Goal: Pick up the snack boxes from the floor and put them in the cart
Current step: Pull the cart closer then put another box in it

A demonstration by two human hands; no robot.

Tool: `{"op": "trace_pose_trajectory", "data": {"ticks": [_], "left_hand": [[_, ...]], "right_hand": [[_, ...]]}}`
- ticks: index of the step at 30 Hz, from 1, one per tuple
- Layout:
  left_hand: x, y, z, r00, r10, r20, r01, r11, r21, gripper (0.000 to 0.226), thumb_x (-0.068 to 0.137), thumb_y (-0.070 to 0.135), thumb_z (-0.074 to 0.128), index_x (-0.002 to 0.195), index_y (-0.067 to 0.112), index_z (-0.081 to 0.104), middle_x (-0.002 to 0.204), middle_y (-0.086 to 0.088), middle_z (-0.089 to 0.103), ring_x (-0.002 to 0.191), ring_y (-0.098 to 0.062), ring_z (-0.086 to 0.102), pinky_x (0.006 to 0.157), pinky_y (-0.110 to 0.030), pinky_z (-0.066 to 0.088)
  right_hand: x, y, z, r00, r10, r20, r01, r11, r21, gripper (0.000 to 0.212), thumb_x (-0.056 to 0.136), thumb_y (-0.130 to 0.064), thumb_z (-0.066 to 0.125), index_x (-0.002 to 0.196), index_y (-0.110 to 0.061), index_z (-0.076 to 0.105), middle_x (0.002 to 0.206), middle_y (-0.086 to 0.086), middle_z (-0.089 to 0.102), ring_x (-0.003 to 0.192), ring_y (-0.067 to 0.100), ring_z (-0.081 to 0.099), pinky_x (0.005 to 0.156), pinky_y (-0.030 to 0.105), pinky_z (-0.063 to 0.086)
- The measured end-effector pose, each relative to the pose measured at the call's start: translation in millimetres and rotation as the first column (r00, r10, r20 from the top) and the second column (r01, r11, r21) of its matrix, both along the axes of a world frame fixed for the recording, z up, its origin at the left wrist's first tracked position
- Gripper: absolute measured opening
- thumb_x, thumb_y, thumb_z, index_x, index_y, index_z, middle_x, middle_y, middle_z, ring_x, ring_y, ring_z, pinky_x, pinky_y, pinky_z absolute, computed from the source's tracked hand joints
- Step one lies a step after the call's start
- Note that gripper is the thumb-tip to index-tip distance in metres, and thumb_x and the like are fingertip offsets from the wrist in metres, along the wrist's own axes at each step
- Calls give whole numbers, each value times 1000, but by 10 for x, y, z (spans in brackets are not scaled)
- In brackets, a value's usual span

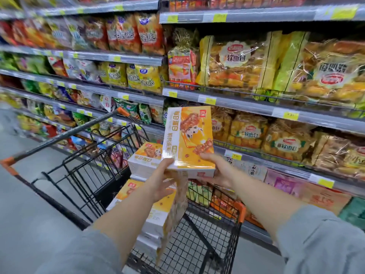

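While the shelving (pixel 256 107) fills the whole back and right of the aisle, packed with bagged bread and snack packs behind yellow price tags, a black wire cart (pixel 207 230) stands in front of it on the grey floor (pixel 29 204). Cart has orange corner caps and an orange-tipped handle bar running up left.

Inside the cart: a stack of snack boxes (pixel 147 206), yellow-orange print, white sides. They sit piled at the cart's left side, some flat, at least one standing on edge against the stack. Exact count unclear.

Above the stack, one more snack box (pixel 188 138) is in the air over the cart, printed face toward the camera, tilted slightly.

Left hand (pixel 161 179) grips its lower left corner, thumb on the front face, fingers closed around the underside. Right hand (pixel 216 171) clamps the lower right corner, thumb on the front, fingers under the bottom edge. Both forearms bare, grey sleeves (pixel 320 242) pushed up near the elbows.
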State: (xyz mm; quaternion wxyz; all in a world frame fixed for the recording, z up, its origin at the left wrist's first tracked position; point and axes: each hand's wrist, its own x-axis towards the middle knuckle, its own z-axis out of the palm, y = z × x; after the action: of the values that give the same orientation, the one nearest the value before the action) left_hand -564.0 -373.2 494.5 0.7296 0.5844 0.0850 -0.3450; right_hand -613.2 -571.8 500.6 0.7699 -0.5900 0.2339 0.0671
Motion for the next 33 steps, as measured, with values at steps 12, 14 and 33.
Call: {"op": "trace_pose_trajectory", "data": {"ticks": [12, 14, 33], "left_hand": [[655, 1062, -127, 916, 380, -126, -389, 920, -51, 83, 70, 83, 49, 120, 19, 61, 120, -16, 61, 108, -37, 59, 92, -59, 44], [743, 1290, -309, 888, 427, -173, -436, 900, -16, 73, 79, 80, 39, 99, 14, 64, 99, -15, 64, 89, -33, 60, 88, -53, 44], [1348, 1778, -864, 975, 196, 103, -220, 808, 546, 53, 84, 53, 63, 101, 4, 56, 85, -14, 68, 79, -30, 67, 71, -45, 59]], "right_hand": [[598, 462, 102, 758, 590, -279, -652, 701, -289, 61, 74, -30, 76, 126, -43, 48, 138, -4, 50, 124, 24, 51, 80, 38, 57], [724, 636, -50, 702, 626, -340, -709, 662, -244, 69, 71, -31, 77, 131, -38, 45, 139, -1, 51, 123, 25, 52, 79, 37, 57], [908, 1065, -415, 894, 188, -407, -287, 938, -196, 47, 74, -12, 80, 113, -13, 54, 106, 11, 70, 95, 25, 69, 83, 44, 57]]}}
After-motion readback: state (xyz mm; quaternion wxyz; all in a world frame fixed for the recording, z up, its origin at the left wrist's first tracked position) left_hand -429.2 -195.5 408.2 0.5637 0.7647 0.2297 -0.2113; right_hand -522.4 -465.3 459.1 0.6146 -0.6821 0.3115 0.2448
